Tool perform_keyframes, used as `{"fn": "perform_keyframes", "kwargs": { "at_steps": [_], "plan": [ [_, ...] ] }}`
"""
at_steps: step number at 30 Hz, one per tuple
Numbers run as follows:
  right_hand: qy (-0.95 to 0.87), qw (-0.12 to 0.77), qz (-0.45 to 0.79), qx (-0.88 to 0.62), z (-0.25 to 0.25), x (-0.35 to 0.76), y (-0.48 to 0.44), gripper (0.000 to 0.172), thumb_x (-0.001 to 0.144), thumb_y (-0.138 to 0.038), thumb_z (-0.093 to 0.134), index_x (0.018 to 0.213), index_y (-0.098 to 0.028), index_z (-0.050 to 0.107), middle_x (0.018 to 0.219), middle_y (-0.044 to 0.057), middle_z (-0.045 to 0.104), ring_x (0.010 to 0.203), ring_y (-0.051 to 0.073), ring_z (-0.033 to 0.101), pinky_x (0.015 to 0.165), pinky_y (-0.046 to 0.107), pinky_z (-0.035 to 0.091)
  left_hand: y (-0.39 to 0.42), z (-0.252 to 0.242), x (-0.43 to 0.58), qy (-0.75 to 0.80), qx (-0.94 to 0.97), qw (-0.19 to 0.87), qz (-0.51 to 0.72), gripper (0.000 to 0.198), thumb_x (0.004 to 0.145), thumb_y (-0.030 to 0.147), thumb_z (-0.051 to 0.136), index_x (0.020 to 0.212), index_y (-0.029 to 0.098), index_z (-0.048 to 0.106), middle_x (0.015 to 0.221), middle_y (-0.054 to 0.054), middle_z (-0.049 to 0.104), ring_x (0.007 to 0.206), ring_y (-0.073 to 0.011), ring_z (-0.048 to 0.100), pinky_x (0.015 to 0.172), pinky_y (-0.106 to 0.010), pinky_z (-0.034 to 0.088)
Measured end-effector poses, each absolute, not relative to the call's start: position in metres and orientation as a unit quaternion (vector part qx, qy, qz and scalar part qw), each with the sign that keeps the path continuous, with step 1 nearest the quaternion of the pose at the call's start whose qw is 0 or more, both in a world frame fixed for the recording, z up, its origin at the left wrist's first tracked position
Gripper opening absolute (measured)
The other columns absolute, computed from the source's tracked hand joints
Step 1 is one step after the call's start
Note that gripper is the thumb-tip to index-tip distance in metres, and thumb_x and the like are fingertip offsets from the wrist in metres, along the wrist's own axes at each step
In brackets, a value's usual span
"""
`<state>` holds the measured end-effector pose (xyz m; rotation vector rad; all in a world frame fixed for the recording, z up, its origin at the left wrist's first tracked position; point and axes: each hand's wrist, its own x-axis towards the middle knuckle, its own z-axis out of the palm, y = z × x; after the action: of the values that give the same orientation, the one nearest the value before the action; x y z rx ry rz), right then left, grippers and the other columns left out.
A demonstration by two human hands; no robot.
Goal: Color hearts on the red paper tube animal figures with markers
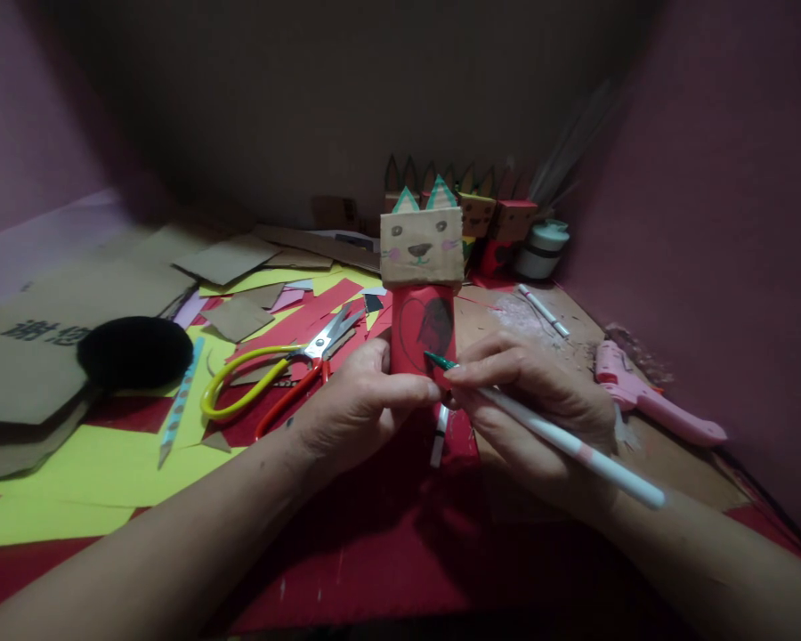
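Observation:
In front of me is a cardboard cat figure [422,249] with green-edged ears, a drawn face and a red tube body. My left hand [367,396] grips the lower part of that red body, thumb across its base. Between the fingers of my right hand [540,401] is a white marker pen [561,441] with a green tip. The tip touches or nearly touches the body at the lower edge of a drawn oval, whose right part is filled in dark. A white marker cap or pen [439,436] shows just below the figure.
Scissors [287,365] with yellow and red handles and a patterned pencil [180,401] lie left among paper and cardboard scraps [237,316]. A pink glue gun [654,401] and another white pen [543,310] lie right. Similar figures [511,231] and a jar [543,249] stand behind.

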<state>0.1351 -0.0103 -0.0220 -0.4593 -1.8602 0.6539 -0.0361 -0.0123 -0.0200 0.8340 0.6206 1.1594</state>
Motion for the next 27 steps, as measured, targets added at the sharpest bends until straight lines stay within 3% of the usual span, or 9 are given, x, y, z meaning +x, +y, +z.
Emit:
{"fn": "perform_keyframes", "kwargs": {
  "at_steps": [4, 10, 17, 22, 27],
  "plan": [
    [-0.802, 0.509, 0.262, -0.169, -0.02, 0.139, -0.008, 0.024, 0.088, 0.001, 0.065, 0.094, -0.02, 0.075, 0.087, 0.002, 0.062, 0.076, 0.012, 0.064, 0.068, 0.024, 0.056, -0.012, -0.02, -0.036, 0.276, 0.374, 0.718, 0.518, 0.031, 0.057, 0.005, 0.081, 0.086, 0.012, 0.074, 0.076, -0.007, 0.077, 0.08, -0.0267, 0.074, 0.071, -0.031, 0.054],
    [-0.8, 0.521, 0.231, -0.187, -0.016, 0.139, -0.006, 0.025, 0.09, -0.003, 0.065, 0.095, -0.025, 0.076, 0.087, 0.003, 0.065, 0.076, 0.014, 0.066, 0.067, 0.025, 0.058, -0.01, -0.022, -0.037, 0.264, 0.384, 0.718, 0.517, 0.029, 0.061, 0.007, 0.082, 0.088, 0.012, 0.073, 0.076, -0.008, 0.077, 0.077, -0.0249, 0.074, 0.073, -0.031, 0.054],
    [-0.834, 0.472, 0.244, -0.151, -0.021, 0.141, -0.002, 0.025, 0.09, -0.005, 0.063, 0.095, -0.025, 0.078, 0.086, 0.002, 0.066, 0.073, 0.013, 0.067, 0.064, 0.026, 0.059, -0.012, -0.019, -0.038, 0.302, 0.365, 0.71, 0.521, 0.026, 0.055, 0.001, 0.077, 0.077, 0.012, 0.071, 0.068, -0.004, 0.073, 0.064, -0.0166, 0.066, 0.065, -0.026, 0.051],
    [-0.811, 0.506, 0.233, -0.177, -0.021, 0.142, 0.0, 0.022, 0.091, -0.006, 0.067, 0.097, -0.023, 0.079, 0.088, 0.003, 0.067, 0.077, 0.014, 0.068, 0.068, 0.025, 0.059, -0.011, -0.018, -0.038, 0.269, 0.384, 0.719, 0.513, 0.024, 0.061, 0.007, 0.082, 0.083, 0.012, 0.075, 0.074, -0.007, 0.076, 0.064, -0.0176, 0.068, 0.07, -0.029, 0.054],
    [-0.825, 0.474, 0.27, -0.147, -0.022, 0.143, 0.003, 0.024, 0.091, -0.003, 0.063, 0.092, -0.022, 0.078, 0.085, 0.003, 0.064, 0.073, 0.013, 0.065, 0.064, 0.026, 0.056, -0.011, -0.019, -0.038, 0.27, 0.385, 0.716, 0.516, 0.025, 0.06, 0.006, 0.082, 0.083, 0.011, 0.076, 0.072, -0.006, 0.076, 0.067, -0.018, 0.07, 0.071, -0.027, 0.055]
  ]
}}
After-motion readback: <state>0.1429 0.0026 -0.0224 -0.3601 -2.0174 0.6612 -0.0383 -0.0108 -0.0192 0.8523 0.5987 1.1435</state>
